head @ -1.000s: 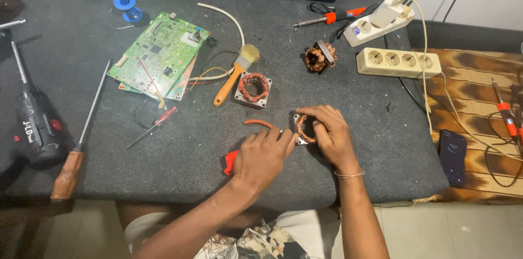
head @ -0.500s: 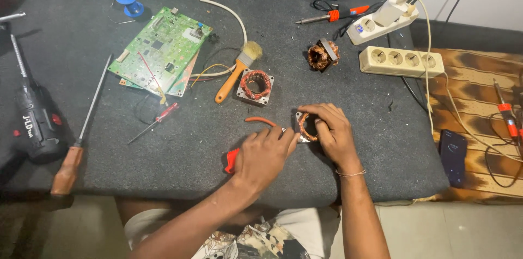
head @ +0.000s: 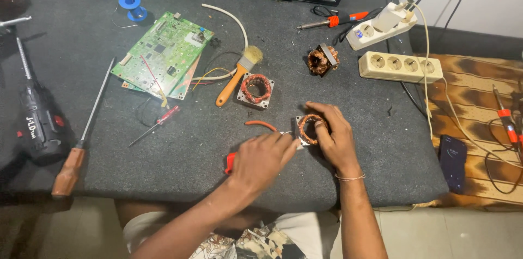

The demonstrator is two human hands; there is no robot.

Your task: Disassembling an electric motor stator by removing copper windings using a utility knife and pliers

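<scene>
At the 9 o'clock edge of the dark mat (head: pixel 180 155) lies a black cordless drill (head: pixel 39 128); just beside it, toward 8 o'clock, lies a long screwdriver with a wooden handle (head: pixel 81 139). Both overhang or sit close to the front edge, so a sweep of the forearm risks knocking them off.

Toward 11 o'clock, a green circuit board (head: pixel 163 55) rests flat with loose wires across it. A small red-handled screwdriver (head: pixel 155 125) lies below it. A paint brush with an orange handle (head: pixel 237 76) and a square stator with copper windings (head: pixel 256 89) sit near centre, apart from the hands.

The left hand (head: pixel 261 158) is curled, fingers pressed together around a tool with red grips (head: pixel 231 162); the tool tip is hidden, so its exact kind cannot be told. It points at the motor coil (head: pixel 310 128), which sits at mat centre, toward 5 o'clock of the square stator. The right hand (head: pixel 335 139) cups the coil, thumb and fingers pinching its rim.

Risk, as a judgement: the tool tip works close to the right fingers; a slip under force likely nicks them or scrapes the thin copper winding. The coil is steadied by hand alone, so it can twist free.

At 2 o'clock, two power strips (head: pixel 395 65) and a soldering iron (head: pixel 332 20) lie near trailing cables; a snagged cable could drag them.
</scene>
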